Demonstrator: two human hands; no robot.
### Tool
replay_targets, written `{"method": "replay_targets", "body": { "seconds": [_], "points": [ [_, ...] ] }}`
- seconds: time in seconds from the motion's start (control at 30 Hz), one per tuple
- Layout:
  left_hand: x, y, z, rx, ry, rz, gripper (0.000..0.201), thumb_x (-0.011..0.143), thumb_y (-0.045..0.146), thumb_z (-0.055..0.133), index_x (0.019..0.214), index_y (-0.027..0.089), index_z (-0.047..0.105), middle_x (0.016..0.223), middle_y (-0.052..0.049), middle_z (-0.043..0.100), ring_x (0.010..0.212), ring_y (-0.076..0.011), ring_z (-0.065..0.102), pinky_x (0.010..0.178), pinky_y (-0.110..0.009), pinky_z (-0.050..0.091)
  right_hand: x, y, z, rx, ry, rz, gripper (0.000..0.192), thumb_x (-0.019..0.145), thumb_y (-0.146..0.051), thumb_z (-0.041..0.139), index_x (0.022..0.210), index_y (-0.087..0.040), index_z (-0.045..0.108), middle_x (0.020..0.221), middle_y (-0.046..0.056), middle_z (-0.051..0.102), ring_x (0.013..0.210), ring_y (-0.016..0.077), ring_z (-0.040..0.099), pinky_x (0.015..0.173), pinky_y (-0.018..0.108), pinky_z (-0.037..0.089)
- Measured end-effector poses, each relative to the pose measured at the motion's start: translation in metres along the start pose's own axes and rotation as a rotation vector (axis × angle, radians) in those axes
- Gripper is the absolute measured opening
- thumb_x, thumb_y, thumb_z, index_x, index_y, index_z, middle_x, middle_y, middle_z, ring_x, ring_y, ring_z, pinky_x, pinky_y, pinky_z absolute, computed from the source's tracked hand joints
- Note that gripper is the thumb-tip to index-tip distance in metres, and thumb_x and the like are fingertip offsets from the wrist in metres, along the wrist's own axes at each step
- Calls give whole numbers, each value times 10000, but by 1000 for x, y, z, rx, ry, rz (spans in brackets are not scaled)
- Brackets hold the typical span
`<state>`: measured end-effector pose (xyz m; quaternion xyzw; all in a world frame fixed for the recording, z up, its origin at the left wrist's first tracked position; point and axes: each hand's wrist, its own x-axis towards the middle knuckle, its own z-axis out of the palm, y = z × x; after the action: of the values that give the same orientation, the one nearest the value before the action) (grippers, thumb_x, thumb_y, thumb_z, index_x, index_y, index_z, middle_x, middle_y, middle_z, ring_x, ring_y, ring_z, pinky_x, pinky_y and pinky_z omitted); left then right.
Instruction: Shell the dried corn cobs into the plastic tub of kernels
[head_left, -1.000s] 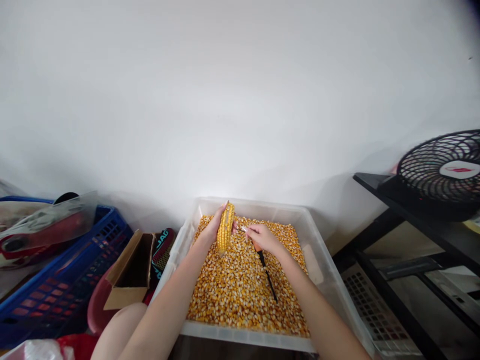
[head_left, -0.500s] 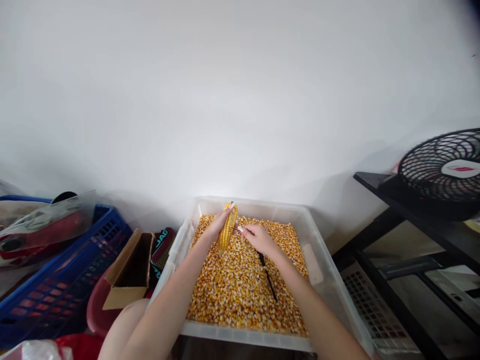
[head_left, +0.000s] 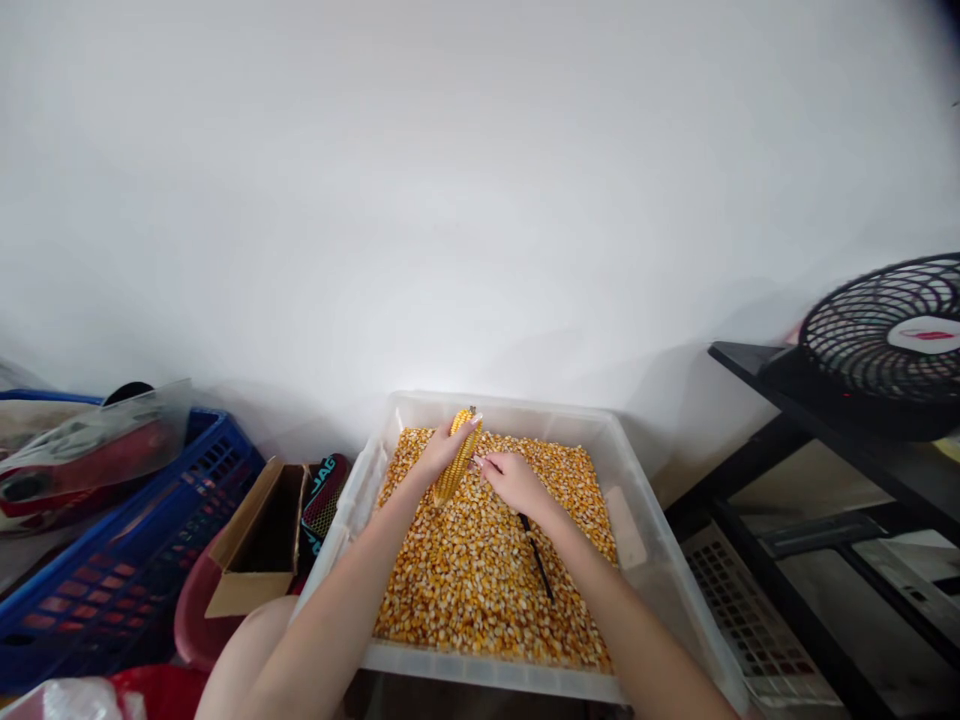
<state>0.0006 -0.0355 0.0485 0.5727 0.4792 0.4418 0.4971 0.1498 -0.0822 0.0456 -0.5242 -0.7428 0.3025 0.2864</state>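
My left hand (head_left: 439, 452) grips a yellow corn cob (head_left: 459, 462), held nearly upright and tilted right over a clear plastic tub (head_left: 645, 560) filled with loose corn kernels (head_left: 480, 580). My right hand (head_left: 514, 482) presses against the cob's right side and holds a tool with a black shaft (head_left: 538, 560) that points back toward me over the kernels. The tool's tip is hidden between hand and cob.
A blue plastic crate (head_left: 112, 570) with bagged items stands at the left. An open cardboard box (head_left: 259, 540) and a red bowl (head_left: 195, 620) lie beside the tub. A black fan (head_left: 892, 340) sits on a black shelf (head_left: 817, 420) at the right. White wall behind.
The cob has tilted further to the right and my fingers have wrapped over its top. My right hand has shifted slightly left and down against it.
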Motion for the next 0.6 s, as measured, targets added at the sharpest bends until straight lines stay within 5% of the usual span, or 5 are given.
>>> {"method": "replay_targets", "body": {
  "seconds": [0.13,0.3,0.5,0.6],
  "points": [
    [-1,3,0,126,-39,166,322,737,443,604,908,177,663,873,-34,678,839,-206,604,724,-232,466,1,2,-7,1,-86,-23,345,864,-319,423,568,-176,528,507,-17,492,497,112,438,534,229,291],
    [-7,6,0,270,-159,251,278,698,417,639,843,182,676,820,-24,676,798,-220,589,766,-258,445,3,13,-8,10,-171,-15,336,848,-336,435,567,-181,534,463,-37,429,455,106,380,499,230,264],
    [-6,4,3,182,-181,195,262,616,402,710,738,175,663,761,-19,665,784,-219,581,756,-260,453,2,16,-9,7,-190,-22,333,846,-352,443,590,-179,566,486,-23,472,473,110,409,512,233,284],
    [0,0,4,-27,-86,40,319,652,446,684,811,171,654,721,-29,660,697,-191,605,635,-239,474,2,14,-12,26,-153,-1,368,861,-391,420,599,-175,562,482,-25,466,480,112,422,513,233,294]
  ]
}}
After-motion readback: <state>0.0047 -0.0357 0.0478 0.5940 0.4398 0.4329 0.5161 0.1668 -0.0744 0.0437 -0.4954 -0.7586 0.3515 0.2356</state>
